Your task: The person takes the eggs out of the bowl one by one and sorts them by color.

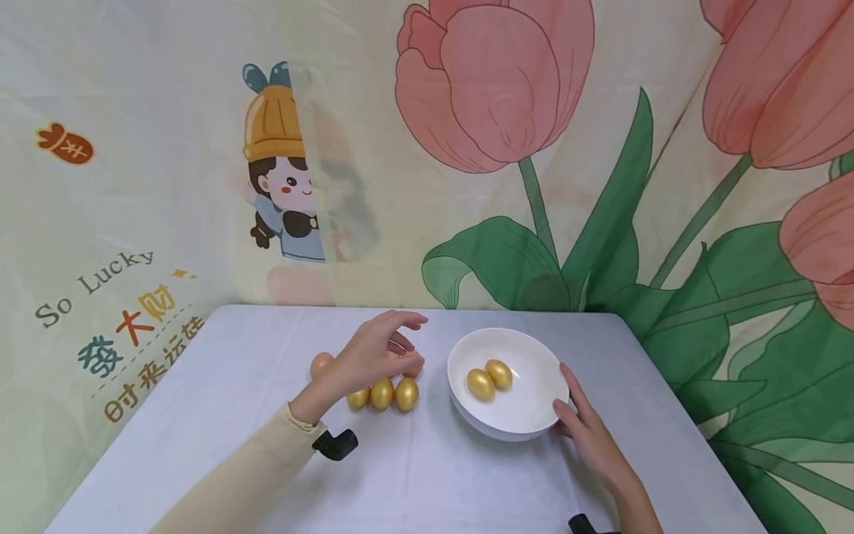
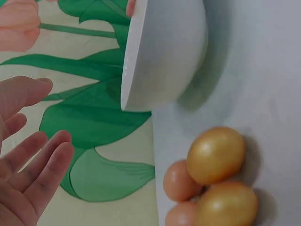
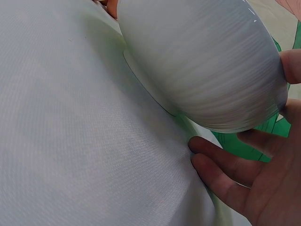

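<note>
A white bowl (image 1: 530,404) stands on the table with two golden eggs (image 1: 481,384) inside it. My right hand (image 1: 590,430) grips the bowl's right side, thumb near the rim and fingers along the outer wall; the right wrist view shows two lower fingers (image 3: 225,162) beneath the curve. Three golden eggs (image 1: 406,394) lie in a row left of the bowl. Behind them are brown eggs (image 1: 322,363), partly hidden by my left hand (image 1: 367,356). That hand hovers over the eggs, fingers loosely bent and holding nothing. In the left wrist view its fingers (image 2: 49,174) are apart from the eggs.
A white cloth covers the table (image 1: 220,415), whose far edge meets a hanging backdrop (image 1: 373,185) printed with tulips and a cartoon figure. Black wrist straps (image 1: 336,445) show on both arms.
</note>
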